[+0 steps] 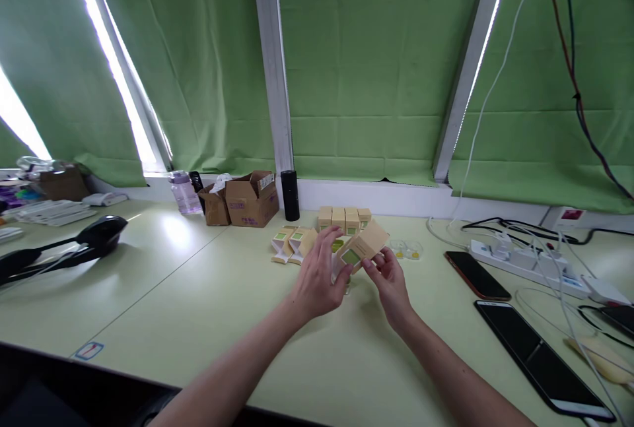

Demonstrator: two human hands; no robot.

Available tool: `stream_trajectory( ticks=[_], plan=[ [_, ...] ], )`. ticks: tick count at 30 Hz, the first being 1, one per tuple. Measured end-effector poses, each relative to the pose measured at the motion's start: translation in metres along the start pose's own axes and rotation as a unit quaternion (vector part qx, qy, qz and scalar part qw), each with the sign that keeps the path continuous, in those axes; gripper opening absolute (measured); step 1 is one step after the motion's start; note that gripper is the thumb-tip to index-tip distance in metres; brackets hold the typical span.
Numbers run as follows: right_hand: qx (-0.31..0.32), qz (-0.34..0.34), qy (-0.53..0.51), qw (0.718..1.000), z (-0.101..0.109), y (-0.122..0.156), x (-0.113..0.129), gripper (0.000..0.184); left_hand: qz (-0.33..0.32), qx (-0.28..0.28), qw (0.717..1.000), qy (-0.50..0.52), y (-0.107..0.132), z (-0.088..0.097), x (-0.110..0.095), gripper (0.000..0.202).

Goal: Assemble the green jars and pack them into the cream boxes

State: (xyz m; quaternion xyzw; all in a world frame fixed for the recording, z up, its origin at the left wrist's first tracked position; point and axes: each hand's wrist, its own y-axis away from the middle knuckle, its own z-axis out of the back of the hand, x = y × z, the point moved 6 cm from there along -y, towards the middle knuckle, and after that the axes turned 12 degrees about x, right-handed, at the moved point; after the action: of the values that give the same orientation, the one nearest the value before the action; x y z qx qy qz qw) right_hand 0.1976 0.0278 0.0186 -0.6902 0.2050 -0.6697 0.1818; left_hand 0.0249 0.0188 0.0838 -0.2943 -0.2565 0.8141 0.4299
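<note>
Both my hands hold one small tan carton with a green label point(361, 247) above the pale green table point(208, 295). My left hand point(317, 278) curls round its left end, fingers closed. My right hand point(389, 282) pinches its lower right side. Behind the carton stands a row of several like cartons point(344, 217). Two flattened cartons point(292, 244) lie to the left of my hands. Two small clear dishes with yellow dots point(407, 250) sit to the right.
Two open brown cardboard boxes point(245, 201), a clear bottle point(184, 193) and a black cylinder point(290, 195) stand at the back. Two phones point(477, 275) and a power strip with cables point(525, 259) lie right. A black device point(94, 235) sits left.
</note>
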Motion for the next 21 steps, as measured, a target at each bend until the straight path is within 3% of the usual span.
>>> stream_trajectory(
  ticks=[6,15,17,21],
  plan=[
    [0.023,0.021,0.023,0.999,0.0,0.001,0.005,0.049,0.034,0.044,0.99,0.126,-0.003,-0.009,0.036,0.057],
    [0.042,0.117,0.106,0.987,-0.012,0.013,0.035,0.045,-0.009,0.015,0.992,0.125,0.01,-0.001,0.032,0.056],
    [0.045,0.175,0.159,0.971,-0.014,0.016,0.046,0.046,-0.028,0.003,0.993,0.11,0.012,0.002,0.028,0.055],
    [0.062,0.3,0.282,0.909,-0.021,0.028,0.06,0.058,-0.069,-0.05,0.995,0.049,0.016,0.009,0.019,0.052]
  ],
)
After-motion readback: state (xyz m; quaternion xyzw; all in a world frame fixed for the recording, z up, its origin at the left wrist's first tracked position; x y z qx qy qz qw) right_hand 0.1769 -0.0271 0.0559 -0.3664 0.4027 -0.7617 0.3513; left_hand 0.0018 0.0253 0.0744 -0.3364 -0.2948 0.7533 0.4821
